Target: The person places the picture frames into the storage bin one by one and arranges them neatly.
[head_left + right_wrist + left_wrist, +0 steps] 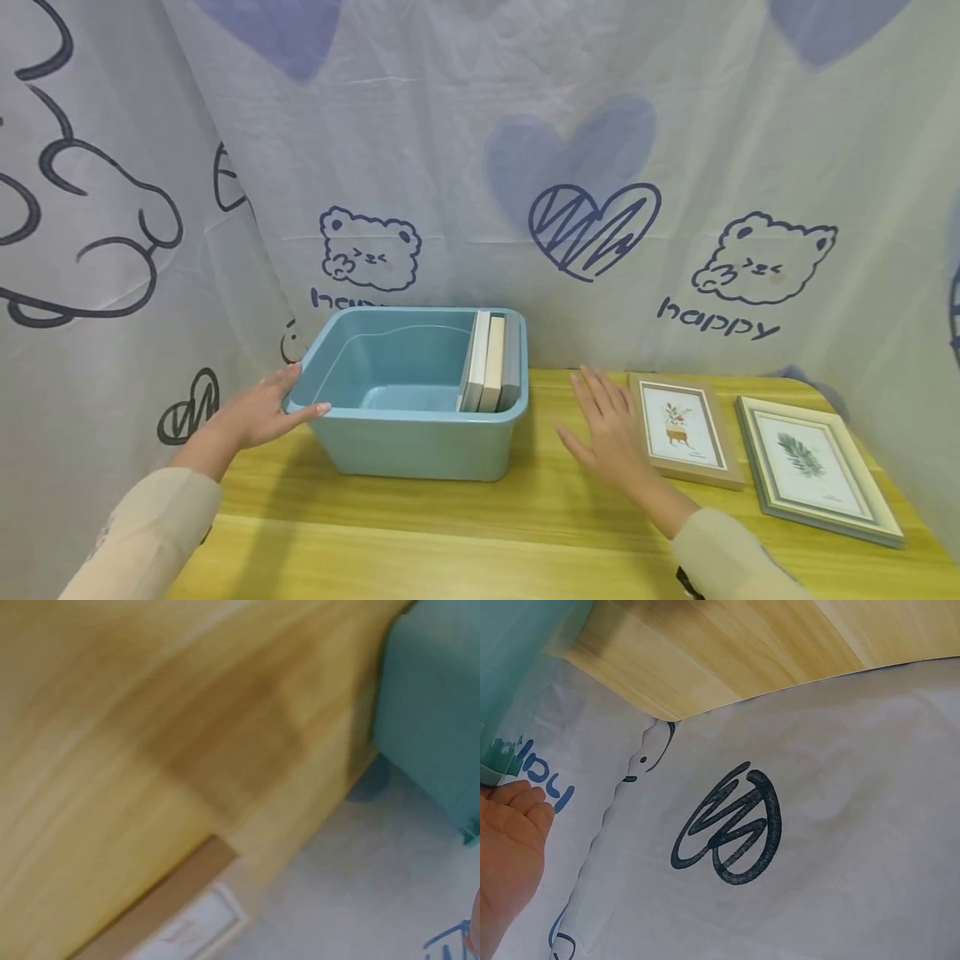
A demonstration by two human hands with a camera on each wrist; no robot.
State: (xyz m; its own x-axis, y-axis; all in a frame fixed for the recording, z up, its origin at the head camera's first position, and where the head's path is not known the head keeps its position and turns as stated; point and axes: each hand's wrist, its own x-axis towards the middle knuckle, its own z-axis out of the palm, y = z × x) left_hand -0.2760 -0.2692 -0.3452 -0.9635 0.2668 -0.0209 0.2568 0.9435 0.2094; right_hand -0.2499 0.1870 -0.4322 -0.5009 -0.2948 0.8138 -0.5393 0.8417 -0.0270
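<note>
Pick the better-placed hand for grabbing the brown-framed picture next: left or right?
Right, most likely: the right hand is empty and near the brown-framed picture, while the left hand grips the blue bin, farther away.

The left hand [268, 408] grips, thumb apart from its curled fingers; well right of that grip, the right hand [611, 433] extends straight fingers, thumb spread.
</note>
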